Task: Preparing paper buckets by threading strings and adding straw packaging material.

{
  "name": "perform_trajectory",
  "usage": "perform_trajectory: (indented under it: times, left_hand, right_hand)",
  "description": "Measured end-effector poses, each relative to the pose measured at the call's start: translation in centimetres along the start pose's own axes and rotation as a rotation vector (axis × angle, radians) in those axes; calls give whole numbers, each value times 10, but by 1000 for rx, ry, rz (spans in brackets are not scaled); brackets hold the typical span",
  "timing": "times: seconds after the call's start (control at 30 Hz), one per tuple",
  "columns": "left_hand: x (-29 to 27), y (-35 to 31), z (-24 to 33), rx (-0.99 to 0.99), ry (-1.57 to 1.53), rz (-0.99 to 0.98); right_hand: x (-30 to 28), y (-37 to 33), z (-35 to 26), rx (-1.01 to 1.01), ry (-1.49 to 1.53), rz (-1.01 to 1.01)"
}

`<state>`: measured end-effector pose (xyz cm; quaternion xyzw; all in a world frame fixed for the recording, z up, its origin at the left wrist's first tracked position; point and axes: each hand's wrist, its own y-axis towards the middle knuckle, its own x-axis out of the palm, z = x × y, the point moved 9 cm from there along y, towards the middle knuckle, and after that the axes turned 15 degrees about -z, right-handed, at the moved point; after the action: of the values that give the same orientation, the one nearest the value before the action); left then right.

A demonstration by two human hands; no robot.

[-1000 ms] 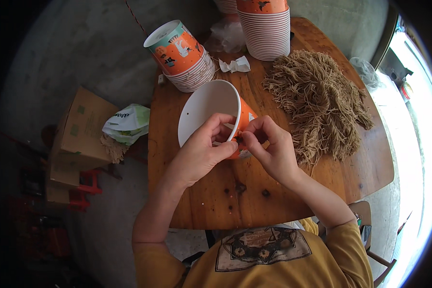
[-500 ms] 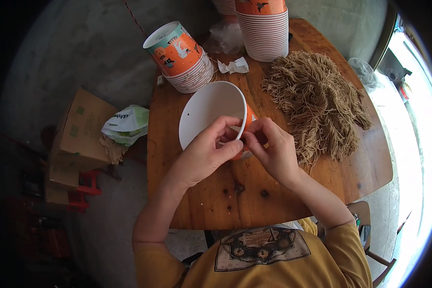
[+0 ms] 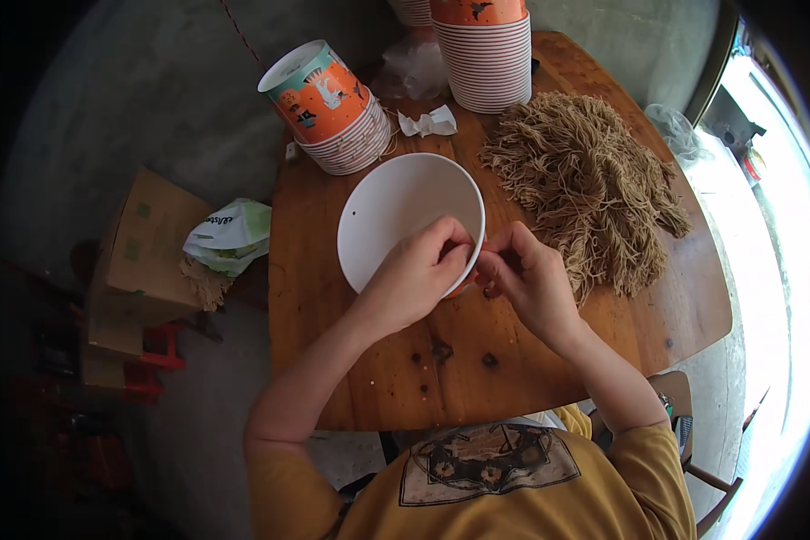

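A white-lined paper bucket with an orange outside stands tilted on the wooden table, its mouth facing me. A small dark hole shows in its left inner wall. My left hand reaches inside, thumb and fingers pinched together against the right wall. Outside that same wall, close to the rim, my right hand has its fingertips pinched too. Whatever sits between the fingers of either hand is too small or hidden to name. To the right of the bucket lies a big heap of beige cords.
Behind the bucket stand a leaning stack of orange patterned buckets and a taller upright stack. Crumpled white paper and a clear plastic bag lie near them. Left of the table are cardboard boxes and a white-green bag.
The bucket has turned so its mouth faces me more. My left hand has gone deeper inside it, and my right hand has shifted slightly right and down along the outer wall.
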<state>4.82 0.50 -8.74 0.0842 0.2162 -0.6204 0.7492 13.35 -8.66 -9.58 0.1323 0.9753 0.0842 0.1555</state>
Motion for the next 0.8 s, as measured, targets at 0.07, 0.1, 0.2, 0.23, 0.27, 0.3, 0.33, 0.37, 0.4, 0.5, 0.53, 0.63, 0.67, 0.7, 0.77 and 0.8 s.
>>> perform_trajectory:
  times: [0.07,0.1,0.2,0.23,0.27,0.3,0.33,0.37,0.4,0.5,0.53,0.63,0.67,0.7,0.77,0.8]
  left_hand:
    - [3,3,4,-1,54,19]
    - [2,4,2,-16,81,35]
    - [-2,3,-1,-22,39,57]
    - [-4,1,-4,-14,-33,64]
    - [-8,3,-18,12,-75,61]
    - [-9,3,-15,15,-76,61]
    - [-10,2,-14,-6,-143,65]
    - [-11,1,-14,-27,-211,70]
    - [-11,2,-13,-24,-210,73]
    - [-19,1,2,93,-148,159]
    - [-18,3,10,135,-103,144]
    - [-18,3,25,197,-7,142]
    - [-18,2,31,212,39,149]
    - [-19,3,32,216,38,151]
    - [-16,8,35,223,24,96]
    - [-17,7,37,223,23,99]
  right_hand:
    - [3,-2,11,95,203,-56]
    - [-1,-3,7,94,201,-54]
    - [-2,-6,13,216,279,-157]
    - [-8,-8,13,185,287,-129]
    - [-13,-9,12,154,295,-103]
    - [-18,-10,14,163,299,-101]
    - [-23,-10,16,163,296,-100]
    - [-28,-9,14,124,251,-95]
    - [-32,-8,10,83,206,-92]
    - [-37,0,-3,52,129,-95]
    - [-36,4,-7,50,103,-106]
    - [-33,14,-10,29,-19,-123]
    - [-32,16,-8,77,-81,-139]
    - [-31,18,-5,75,-85,-139]
    - [-25,22,-1,-4,-79,-174]
    - [-24,21,-3,26,-74,-169]
